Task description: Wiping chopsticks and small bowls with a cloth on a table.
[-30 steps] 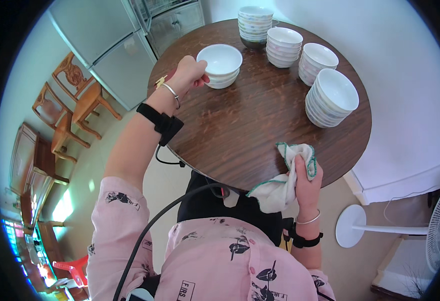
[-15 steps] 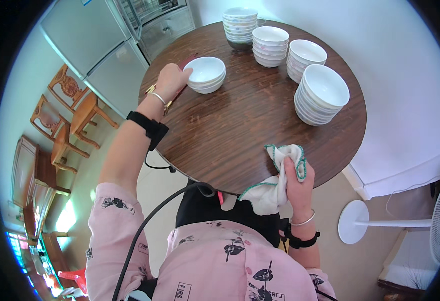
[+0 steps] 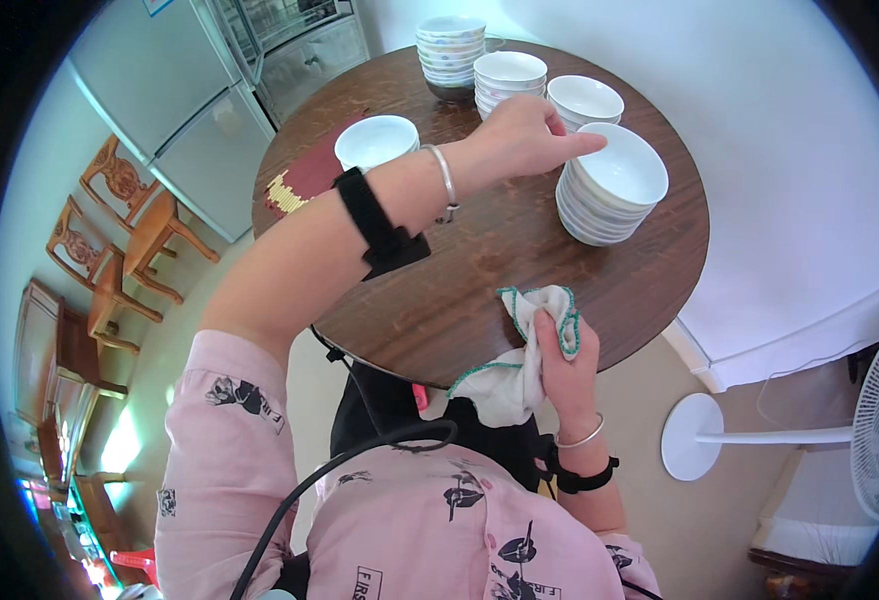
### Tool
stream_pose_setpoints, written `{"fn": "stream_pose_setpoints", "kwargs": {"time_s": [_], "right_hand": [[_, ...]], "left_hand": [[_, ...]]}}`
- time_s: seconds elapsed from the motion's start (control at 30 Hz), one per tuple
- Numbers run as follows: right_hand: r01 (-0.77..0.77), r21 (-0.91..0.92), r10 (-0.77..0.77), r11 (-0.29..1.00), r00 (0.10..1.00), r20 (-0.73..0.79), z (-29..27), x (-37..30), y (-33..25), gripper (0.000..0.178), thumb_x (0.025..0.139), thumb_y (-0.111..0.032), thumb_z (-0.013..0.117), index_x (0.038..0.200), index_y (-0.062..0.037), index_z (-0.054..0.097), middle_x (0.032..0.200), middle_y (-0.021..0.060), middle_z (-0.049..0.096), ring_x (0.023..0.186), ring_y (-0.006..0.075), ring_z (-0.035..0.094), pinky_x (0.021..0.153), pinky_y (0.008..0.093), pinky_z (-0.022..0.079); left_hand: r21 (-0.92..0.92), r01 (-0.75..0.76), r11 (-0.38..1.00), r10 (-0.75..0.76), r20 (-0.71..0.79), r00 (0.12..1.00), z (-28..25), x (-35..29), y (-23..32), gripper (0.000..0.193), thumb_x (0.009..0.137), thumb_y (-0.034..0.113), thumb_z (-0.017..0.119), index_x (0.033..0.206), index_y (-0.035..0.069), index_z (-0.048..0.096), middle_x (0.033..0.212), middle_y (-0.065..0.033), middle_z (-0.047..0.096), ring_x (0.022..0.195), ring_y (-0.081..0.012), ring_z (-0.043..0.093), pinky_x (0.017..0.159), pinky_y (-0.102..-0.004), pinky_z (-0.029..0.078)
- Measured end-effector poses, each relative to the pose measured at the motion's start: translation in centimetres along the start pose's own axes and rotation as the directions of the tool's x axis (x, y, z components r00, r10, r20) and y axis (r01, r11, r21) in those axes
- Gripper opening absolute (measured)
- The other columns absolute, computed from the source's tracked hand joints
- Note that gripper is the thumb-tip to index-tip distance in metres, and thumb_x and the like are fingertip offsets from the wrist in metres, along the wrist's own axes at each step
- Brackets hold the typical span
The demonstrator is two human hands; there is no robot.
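My left hand [image 3: 524,140] reaches across the table to the nearest stack of white bowls [image 3: 611,190] on the right. Its thumb is stretched out at the top bowl's left rim, apart from the fingers, which curl down and are partly hidden; no bowl is lifted. A white cloth [image 3: 519,365] with green edging is bunched in my right hand [image 3: 567,365], which is closed on it at the table's near edge. At the left, partly behind my left forearm, stands a short stack of white bowls [image 3: 377,138].
More bowl stacks stand toward the back: a tall one [image 3: 450,55], a middle one [image 3: 510,70] and one farther right [image 3: 585,98]. A dark red mat [image 3: 309,168] lies at the left of the round wooden table [image 3: 439,290]. A black cable [image 3: 299,480] crosses my front.
My left hand has left the short stack at the left and swung right to the nearest right-hand stack. The view has shifted slightly; my right hand still grips the cloth.
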State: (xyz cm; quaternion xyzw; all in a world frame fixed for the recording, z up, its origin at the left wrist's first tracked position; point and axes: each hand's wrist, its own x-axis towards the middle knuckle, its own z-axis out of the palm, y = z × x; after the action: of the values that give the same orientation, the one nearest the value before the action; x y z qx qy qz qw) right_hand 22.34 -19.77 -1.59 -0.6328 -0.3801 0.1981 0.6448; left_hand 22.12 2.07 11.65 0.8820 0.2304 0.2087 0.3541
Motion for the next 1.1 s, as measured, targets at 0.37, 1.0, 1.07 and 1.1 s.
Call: {"fn": "stream_pose_setpoints", "kwargs": {"time_s": [0.37, 1.0, 1.07, 1.1], "right_hand": [[0.049, 0.052, -0.048, 0.997, 0.999, -0.020, 0.1, 0.1, 0.4, 0.012, 0.087, -0.010, 0.061, 0.089, 0.0021, 0.059, 0.070, 0.0048, 0.059, 0.065, 0.0083, 0.052, 0.060, 0.0265, 0.043], [0.017, 0.489, 0.155, 0.872, 0.939, -0.309, 1.1, 0.1, -3.1, 0.032, 0.096, -0.024, 0.052, 0.113, 0.0029, 0.056, 0.096, 0.0060, 0.063, 0.085, 0.0104, 0.057, 0.074, 0.0248, 0.046], [0.019, 0.413, 0.098, 0.911, 0.960, -0.263, 1.9, -0.2, -3.2, 0.033, 0.097, -0.023, 0.050, 0.116, 0.0023, 0.055, 0.106, 0.0048, 0.060, 0.094, 0.0101, 0.054, 0.081, 0.0250, 0.044], [0.029, 0.421, 0.091, 0.907, 0.961, -0.261, 2.2, -0.3, -3.3, 0.032, 0.097, -0.022, 0.050, 0.117, 0.0026, 0.055, 0.106, 0.0051, 0.060, 0.094, 0.0103, 0.054, 0.082, 0.0257, 0.044]], "left_hand": [[0.070, -0.112, 0.991, 0.120, -0.121, 0.985, 2.4, 1.5, 0.9, 0.014, 0.075, 0.009, 0.062, 0.072, -0.001, 0.053, 0.059, -0.0092, 0.058, 0.047, -0.0160, 0.059, 0.041, -0.0283, 0.047], [0.010, -0.157, 0.988, 0.147, -0.412, 0.899, 0.3, -15.6, -1.3, 0.008, 0.082, 0.004, 0.060, 0.082, -0.001, 0.054, 0.056, 0.0021, 0.051, 0.050, -0.0017, 0.045, 0.045, -0.0191, 0.037], [-0.055, -0.087, 0.995, 0.060, -0.386, 0.921, 1.6, -17.4, -2.5, 0.007, 0.082, 0.002, 0.059, 0.087, 0.000, 0.054, 0.066, 0.0014, 0.054, 0.058, -0.0018, 0.049, 0.051, -0.0187, 0.040], [-0.312, -0.109, 0.944, -0.014, -0.365, 0.931, 2.4, -18.0, -3.3, 0.011, 0.082, 0.001, 0.058, 0.092, 0.001, 0.053, 0.076, 0.0000, 0.055, 0.067, -0.0029, 0.051, 0.059, -0.0194, 0.041]]}}
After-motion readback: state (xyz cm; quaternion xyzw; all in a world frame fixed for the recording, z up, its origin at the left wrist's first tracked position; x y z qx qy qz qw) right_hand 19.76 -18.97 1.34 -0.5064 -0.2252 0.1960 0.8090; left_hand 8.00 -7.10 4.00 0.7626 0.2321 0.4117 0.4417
